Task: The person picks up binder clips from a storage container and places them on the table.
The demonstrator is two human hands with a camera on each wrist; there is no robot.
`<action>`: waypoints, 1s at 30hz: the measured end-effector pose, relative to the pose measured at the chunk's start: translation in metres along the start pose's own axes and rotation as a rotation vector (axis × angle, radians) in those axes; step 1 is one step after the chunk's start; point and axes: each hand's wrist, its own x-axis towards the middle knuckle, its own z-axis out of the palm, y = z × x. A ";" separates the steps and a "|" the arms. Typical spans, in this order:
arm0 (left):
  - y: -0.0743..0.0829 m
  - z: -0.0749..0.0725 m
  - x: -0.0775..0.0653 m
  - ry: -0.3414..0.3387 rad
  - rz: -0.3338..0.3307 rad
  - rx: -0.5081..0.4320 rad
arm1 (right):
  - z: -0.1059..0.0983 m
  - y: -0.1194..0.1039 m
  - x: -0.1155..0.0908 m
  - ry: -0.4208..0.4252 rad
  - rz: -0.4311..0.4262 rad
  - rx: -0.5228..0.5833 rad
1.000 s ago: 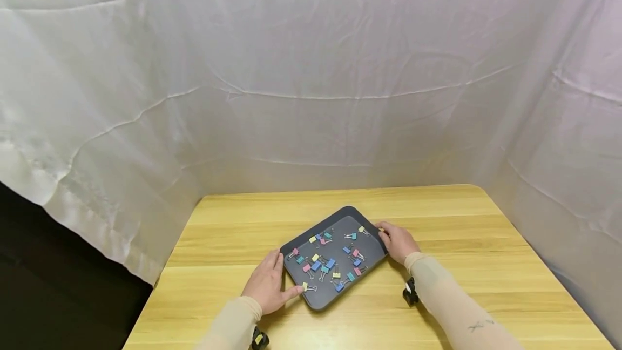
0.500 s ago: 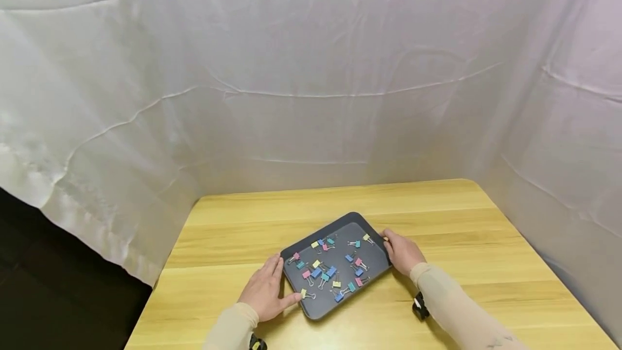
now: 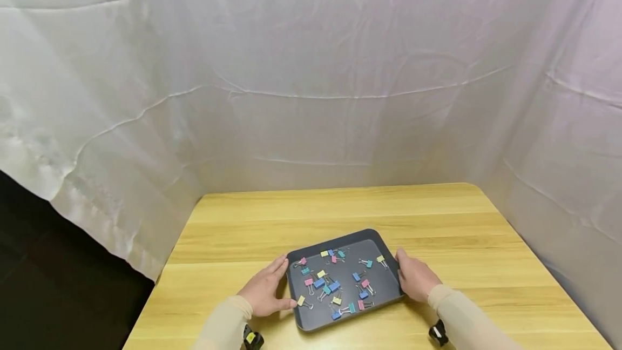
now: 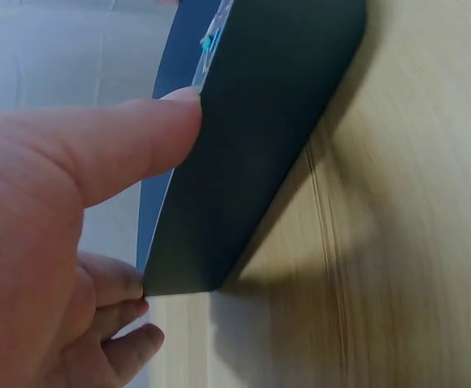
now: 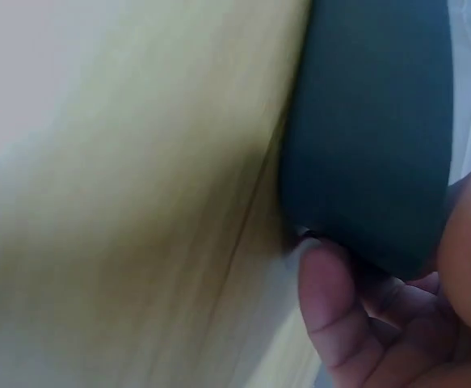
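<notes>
A dark grey rectangular tray sits slightly askew on the wooden table, with several binder clips scattered in it. Among them are a pink clip, a teal clip and a blue clip. At the tray's left end, my left hand has its thumb on the rim near a yellow clip, its extended fingers touching the far corner. My right hand grips the right end. The right wrist view shows curled fingertips at the bottom edge of the tray's outer wall.
The wooden table extends around the tray on every side. Pale curtains hang along its back and sides. A dark gap lies beyond the table's left edge. Both wrists wear black straps, such as the right strap.
The tray has turned clockwise, its right end swinging toward me, so it lies straighter to the table. My right hand has come nearer with it; my left hand has stayed almost in place.
</notes>
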 end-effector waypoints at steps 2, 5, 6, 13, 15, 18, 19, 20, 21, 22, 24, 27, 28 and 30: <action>-0.002 -0.001 0.002 -0.020 0.010 -0.019 | -0.002 -0.001 -0.007 -0.019 0.009 0.021; -0.004 -0.002 0.003 -0.047 0.021 -0.055 | -0.004 -0.003 -0.017 -0.053 0.025 0.049; -0.004 -0.002 0.003 -0.054 0.026 -0.068 | -0.005 -0.004 -0.021 -0.065 0.025 0.061; -0.005 0.000 -0.003 -0.087 0.086 -0.153 | -0.016 -0.004 -0.042 -0.157 -0.004 0.199; -0.005 0.001 -0.005 -0.087 0.096 -0.179 | -0.019 -0.003 -0.043 -0.179 -0.007 0.236; -0.003 0.001 -0.005 -0.081 0.084 -0.214 | -0.024 0.002 -0.032 -0.186 -0.004 0.277; -0.002 0.000 -0.005 -0.082 0.083 -0.226 | -0.025 0.004 -0.027 -0.184 0.003 0.290; -0.002 0.000 -0.004 -0.083 0.080 -0.232 | -0.026 0.006 -0.021 -0.174 0.011 0.300; -0.001 0.000 -0.003 -0.083 0.078 -0.239 | -0.027 0.007 -0.014 -0.157 0.019 0.306; 0.000 -0.001 -0.003 -0.082 0.076 -0.248 | -0.028 0.009 -0.008 -0.142 0.026 0.315; 0.001 -0.001 -0.002 -0.082 0.071 -0.261 | -0.029 0.012 0.005 -0.126 0.040 0.340; 0.002 -0.001 -0.001 -0.079 0.062 -0.263 | -0.029 0.017 0.019 -0.133 0.043 0.359; 0.003 0.000 -0.002 -0.078 0.057 -0.261 | -0.029 0.019 0.022 -0.144 0.043 0.363; 0.004 0.001 -0.003 -0.062 0.054 -0.250 | -0.028 0.022 0.027 -0.163 0.036 0.360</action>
